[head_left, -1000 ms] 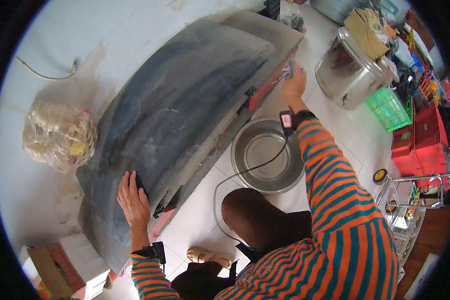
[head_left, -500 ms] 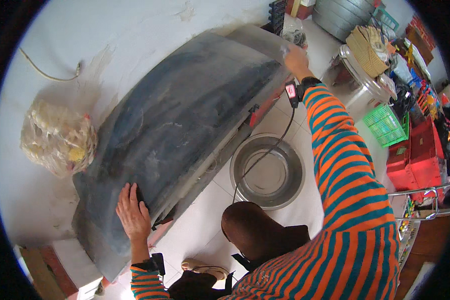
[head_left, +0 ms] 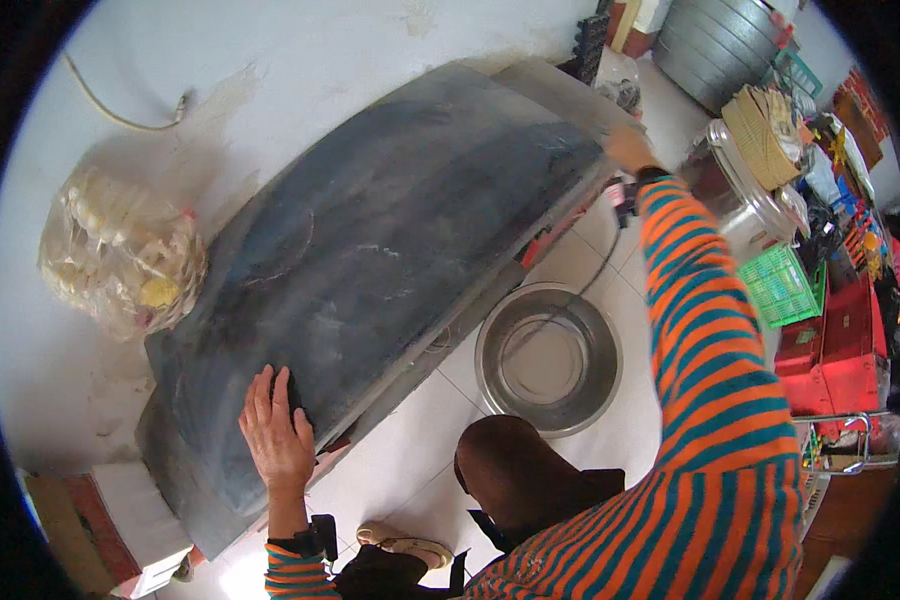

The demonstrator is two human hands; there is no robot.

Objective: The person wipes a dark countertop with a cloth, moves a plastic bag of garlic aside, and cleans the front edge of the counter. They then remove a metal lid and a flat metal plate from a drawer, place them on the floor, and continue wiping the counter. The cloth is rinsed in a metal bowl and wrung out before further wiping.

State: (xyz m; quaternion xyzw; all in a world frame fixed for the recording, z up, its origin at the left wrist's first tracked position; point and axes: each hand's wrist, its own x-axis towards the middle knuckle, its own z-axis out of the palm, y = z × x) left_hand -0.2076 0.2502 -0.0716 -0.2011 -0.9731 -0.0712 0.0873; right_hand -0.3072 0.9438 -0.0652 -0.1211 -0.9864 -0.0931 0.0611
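Note:
A long dark grey sheet (head_left: pixel 370 230), scuffed and dusty-looking, lies slantwise over a low support beside the wall. My left hand (head_left: pixel 276 428) rests on its near edge, fingers stretched out and pressed flat, with nothing visible in them. At the far right end, my right hand (head_left: pixel 630 150) is over the sheet's edge, next to a smaller grey piece (head_left: pixel 560 92). Motion blurs its fingers, so what they hold, if anything, does not show. The right arm is stretched far forward.
A round metal basin (head_left: pixel 548 360) stands on the tiled floor below the sheet. A clear plastic bag (head_left: pixel 120 255) with pale contents is against the wall. To the right are a glass jar (head_left: pixel 735 190), a green basket (head_left: pixel 782 285), red crates (head_left: pixel 832 350) and a large metal tub (head_left: pixel 715 50).
The whole view has shifted a little, so the sheet's far end and the basin sit lower and further right. My right hand is more blurred; my left stays on the near edge.

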